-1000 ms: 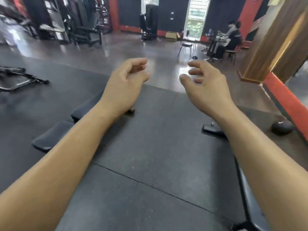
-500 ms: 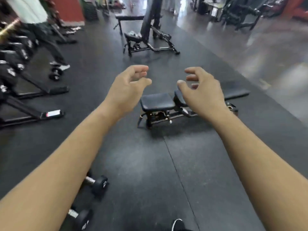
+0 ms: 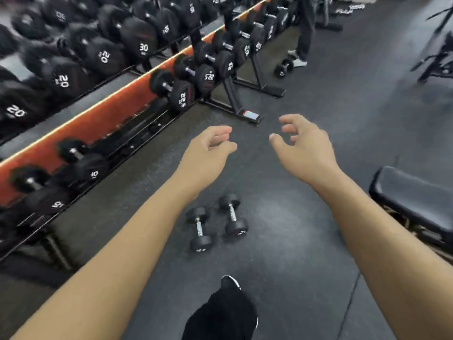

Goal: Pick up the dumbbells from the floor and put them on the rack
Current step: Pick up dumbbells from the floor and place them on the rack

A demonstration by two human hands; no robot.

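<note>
Two small black dumbbells with chrome handles lie side by side on the dark rubber floor, the left dumbbell [image 3: 199, 228] and the right dumbbell [image 3: 233, 214], just below my outstretched arms. My left hand [image 3: 208, 153] and my right hand [image 3: 304, 146] hover in the air above and beyond them, fingers curled and apart, holding nothing. The dumbbell rack [image 3: 137, 123] runs along the left, loaded with black dumbbells marked 10, 22.5 and more, in front of a mirror.
A black bench [image 3: 414, 200] stands at the right. Another dumbbell [image 3: 283, 67] lies on the floor farther ahead, beside a person's legs [image 3: 305, 33]. The rack's foot [image 3: 241, 111] juts onto the floor ahead. My own foot and leg [image 3: 225, 307] show at the bottom.
The view has swung left, from the open gym floor and benches to the rack and the two dumbbells. Both hands keep the same open, raised pose.
</note>
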